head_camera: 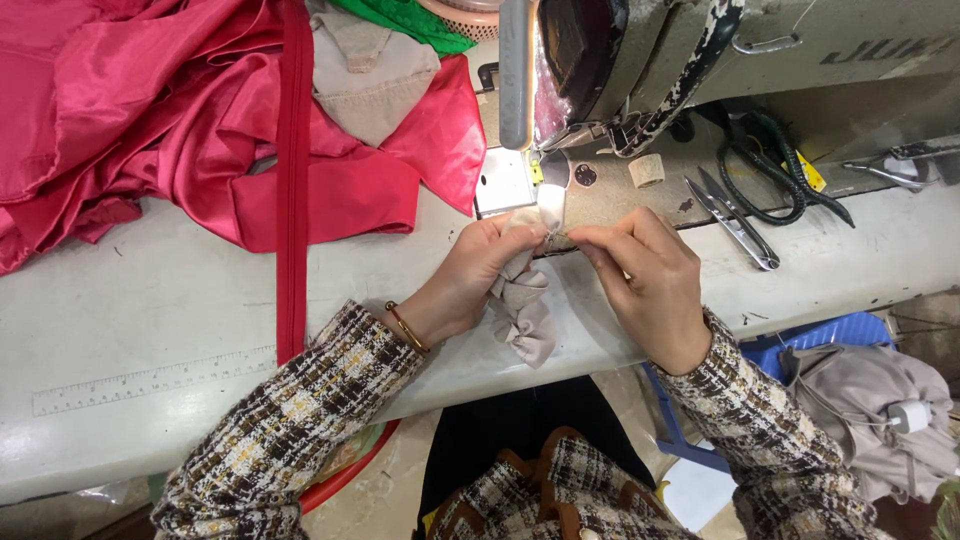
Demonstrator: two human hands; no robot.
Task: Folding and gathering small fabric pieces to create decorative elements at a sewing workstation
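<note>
Both hands, left hand (480, 265) & right hand (640, 275), pinch beige fabric (525, 300) nr table edge (200, 440).

Only one view here, a head-worn cam that looked steeply down from the person's own eye line, pretty close in over the front edge of the pale sewing table (180, 300). It faced forward toward the sewing machine (640, 60) at the top of frame, with both sleeved forearms coming up from the bottom.
</note>
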